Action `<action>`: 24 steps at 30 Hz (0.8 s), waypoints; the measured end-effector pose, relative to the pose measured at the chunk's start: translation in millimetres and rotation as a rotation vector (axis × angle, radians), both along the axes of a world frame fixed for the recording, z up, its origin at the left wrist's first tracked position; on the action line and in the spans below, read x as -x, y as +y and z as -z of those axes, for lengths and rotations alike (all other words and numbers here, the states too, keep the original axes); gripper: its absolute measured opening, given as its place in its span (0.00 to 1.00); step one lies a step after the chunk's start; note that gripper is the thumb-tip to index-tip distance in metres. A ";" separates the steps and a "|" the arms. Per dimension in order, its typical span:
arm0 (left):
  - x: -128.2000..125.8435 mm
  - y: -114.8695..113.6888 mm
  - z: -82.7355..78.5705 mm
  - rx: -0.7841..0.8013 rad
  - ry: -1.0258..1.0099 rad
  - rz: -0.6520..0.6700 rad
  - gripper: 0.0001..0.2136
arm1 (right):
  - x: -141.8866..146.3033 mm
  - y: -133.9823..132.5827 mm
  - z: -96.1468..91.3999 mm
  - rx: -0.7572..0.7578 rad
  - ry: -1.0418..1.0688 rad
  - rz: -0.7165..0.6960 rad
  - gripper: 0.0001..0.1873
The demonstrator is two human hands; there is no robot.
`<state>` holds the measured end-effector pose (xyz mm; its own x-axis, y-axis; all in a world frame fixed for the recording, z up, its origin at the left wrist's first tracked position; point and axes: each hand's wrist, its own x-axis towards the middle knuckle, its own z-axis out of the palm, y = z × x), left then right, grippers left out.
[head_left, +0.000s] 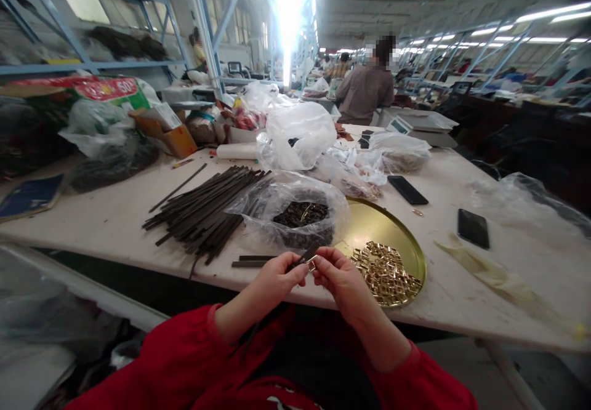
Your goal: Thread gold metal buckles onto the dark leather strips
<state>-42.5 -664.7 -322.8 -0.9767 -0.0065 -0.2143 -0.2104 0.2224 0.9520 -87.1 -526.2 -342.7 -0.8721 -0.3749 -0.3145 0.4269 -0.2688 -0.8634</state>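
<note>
My left hand is closed around a thin dark strip whose tip sticks out toward the table. My right hand pinches a small metal buckle at that tip, fingertips of both hands meeting just in front of the table edge. Right beside them lies a round gold tray with a heap of several gold buckles. A clear bag of dark small parts sits behind my hands. Two loose dark strips lie at the table edge.
A big pile of dark strips spreads left of the bag. Two black phones lie to the right. Plastic bags, a cardboard box and a scale stand farther back. A person sits beyond the table.
</note>
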 end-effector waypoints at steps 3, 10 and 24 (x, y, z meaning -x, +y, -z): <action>-2.0 -4.4 1.9 -0.036 -0.036 -0.057 0.12 | -8.5 -4.9 2.9 0.079 -0.068 -0.029 0.20; 1.4 -12.1 13.1 -0.040 -0.020 0.010 0.08 | -9.9 -5.3 8.1 0.188 -0.250 -0.055 0.16; 5.9 -21.0 8.4 -0.040 -0.008 0.056 0.07 | -10.4 -4.1 12.8 -0.072 0.033 -0.247 0.16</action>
